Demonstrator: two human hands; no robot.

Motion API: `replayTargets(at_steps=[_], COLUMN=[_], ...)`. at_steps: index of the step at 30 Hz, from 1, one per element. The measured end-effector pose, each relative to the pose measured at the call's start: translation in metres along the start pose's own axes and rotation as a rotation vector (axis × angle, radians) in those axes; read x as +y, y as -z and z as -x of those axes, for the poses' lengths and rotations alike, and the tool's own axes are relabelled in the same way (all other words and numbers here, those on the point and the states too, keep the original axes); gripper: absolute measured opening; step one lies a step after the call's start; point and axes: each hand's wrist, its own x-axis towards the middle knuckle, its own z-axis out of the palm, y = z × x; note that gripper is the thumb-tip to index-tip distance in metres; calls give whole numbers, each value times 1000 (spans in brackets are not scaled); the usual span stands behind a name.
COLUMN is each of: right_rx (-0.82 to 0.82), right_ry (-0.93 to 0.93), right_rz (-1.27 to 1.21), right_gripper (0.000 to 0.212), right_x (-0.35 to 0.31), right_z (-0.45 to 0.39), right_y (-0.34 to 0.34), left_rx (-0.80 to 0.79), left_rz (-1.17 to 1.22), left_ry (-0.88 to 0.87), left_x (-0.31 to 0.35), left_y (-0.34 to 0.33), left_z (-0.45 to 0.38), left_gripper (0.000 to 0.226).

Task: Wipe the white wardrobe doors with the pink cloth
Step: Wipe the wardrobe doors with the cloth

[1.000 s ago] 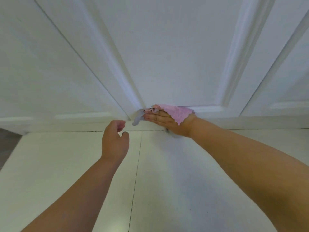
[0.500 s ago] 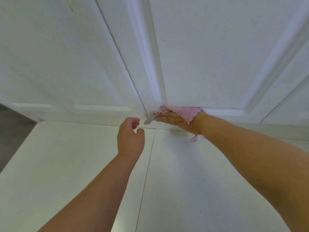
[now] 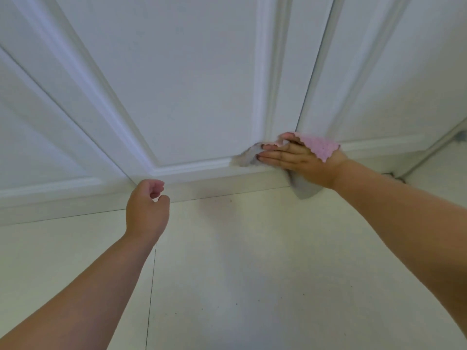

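Observation:
The white wardrobe doors fill the upper half of the view, panelled with raised mouldings. My right hand presses the pink cloth flat against the bottom rail, fingers straight and pointing left across the seam between two doors. The pink side folds over the back of my hand. The cloth's grey side shows under my fingertips and hangs down below my palm. My left hand hovers in front of the plinth further left, fingers loosely curled, holding nothing.
A white plinth runs under the doors where they meet the pale tiled floor. At the far right the wardrobe ends in a corner with a small dark object on the floor.
My right hand has slid the cloth left along the bottom rail, reaching across the door seam. My left hand and my view have also shifted left along the wardrobe.

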Motion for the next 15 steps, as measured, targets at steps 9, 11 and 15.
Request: replayTargets(at_steps=[9,11,15], right_rx=[495,547,350], right_ry=[-534,-637,-708], right_rz=[205,167,-40], right_gripper=[42,44,57], right_x=[19,-1,-55], right_z=[-80,-90,-60], right_y=[42,32,-3], left_rx=[12,42,103], left_rz=[4,7,42], left_ry=[-1,-4,17], left_x=[9,12,9], left_y=[6,17,28], left_z=[1,-5,-15], left_gripper=[30,31,30])
